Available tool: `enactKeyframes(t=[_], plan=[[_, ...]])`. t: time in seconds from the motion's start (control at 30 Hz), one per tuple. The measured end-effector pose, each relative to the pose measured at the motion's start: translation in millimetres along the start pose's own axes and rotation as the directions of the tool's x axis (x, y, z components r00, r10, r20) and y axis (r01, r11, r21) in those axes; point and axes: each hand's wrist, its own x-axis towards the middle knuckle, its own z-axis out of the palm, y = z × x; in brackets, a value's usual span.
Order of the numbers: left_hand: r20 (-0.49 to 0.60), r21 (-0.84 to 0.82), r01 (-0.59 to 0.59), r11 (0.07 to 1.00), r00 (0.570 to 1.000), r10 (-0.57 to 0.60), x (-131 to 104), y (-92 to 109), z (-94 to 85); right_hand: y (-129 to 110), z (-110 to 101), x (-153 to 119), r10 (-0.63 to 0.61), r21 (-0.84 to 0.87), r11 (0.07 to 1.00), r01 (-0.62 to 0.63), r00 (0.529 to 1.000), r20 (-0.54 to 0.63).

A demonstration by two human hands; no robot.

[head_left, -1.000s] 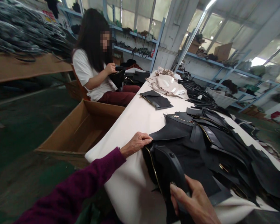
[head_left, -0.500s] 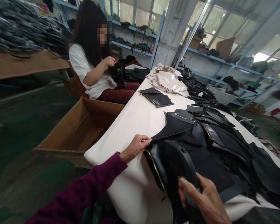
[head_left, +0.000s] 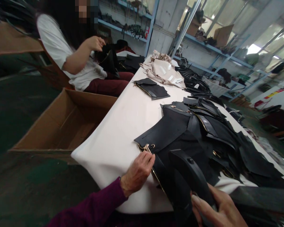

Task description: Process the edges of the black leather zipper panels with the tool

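Observation:
My left hand [head_left: 139,171] is closed at the edge of a black panel [head_left: 161,135] with a gold zipper [head_left: 159,179]. A gold zipper pull [head_left: 146,147] shows just beyond its fingers. In my right hand [head_left: 217,205] is a black curved tool [head_left: 189,170] with a button-like bump near its far end; its kind I cannot make out. The tool is over the black material, and its lower end is hidden by the hand. Several more black zippered pieces [head_left: 213,126] overlap to the right on the white-covered table [head_left: 118,135].
A cardboard box [head_left: 44,126] stands left of the table. Beyond it sits a person [head_left: 80,60] in a white top, handling black material. A separate black zippered piece [head_left: 152,88], beige cloth pieces [head_left: 164,71] and black strips [head_left: 194,80] lie further back. Blue shelves [head_left: 217,52] line the wall.
My left hand has moved nearer to me along the panel's zippered edge, and the gold zipper pull now shows. The tool stays in my right hand. The whole view has shifted.

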Motion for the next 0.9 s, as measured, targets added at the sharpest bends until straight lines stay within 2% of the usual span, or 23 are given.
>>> enactKeyframes(t=[0.2, 0.33, 0.5, 0.63, 0.73, 0.8, 0.9], plan=[[-0.007, -0.007, 0.003, 1.000, 1.000, -0.003, -5, 0, -3.5, -17, 17, 29, -0.027, 0.042, 0.999, 0.024, 0.996, 0.084], [0.030, -0.037, 0.030, 0.999, 0.999, -0.029, -4, 0, -3.3, -22, 24, 49, -0.033, 0.052, 0.998, 0.027, 0.992, 0.122], [0.049, -0.059, 0.039, 0.997, 0.998, -0.036, -2, -2, -2.7, -33, 26, 70, -0.065, 0.067, 0.996, 0.061, 0.996, 0.057], [0.026, -0.071, 0.037, 0.997, 0.999, -0.036, -8, -2, 3.3, -35, 16, 67, -0.076, 0.100, 0.992, 0.077, 0.997, -0.006], [0.019, -0.066, 0.054, 0.996, 0.998, -0.053, -7, -2, 1.8, -23, 3, 52, -0.044, 0.138, 0.989, 0.049, 0.998, -0.037], [0.046, -0.054, 0.052, 0.997, 0.998, -0.050, 5, -2, -6.1, -11, -7, 43, -0.022, 0.163, 0.986, 0.033, 0.997, -0.070], [0.104, -0.033, 0.025, 0.999, 0.994, -0.021, 40, -1, -18.2, 3, -23, 37, -0.005, 0.183, 0.983, 0.031, 0.990, -0.142]])
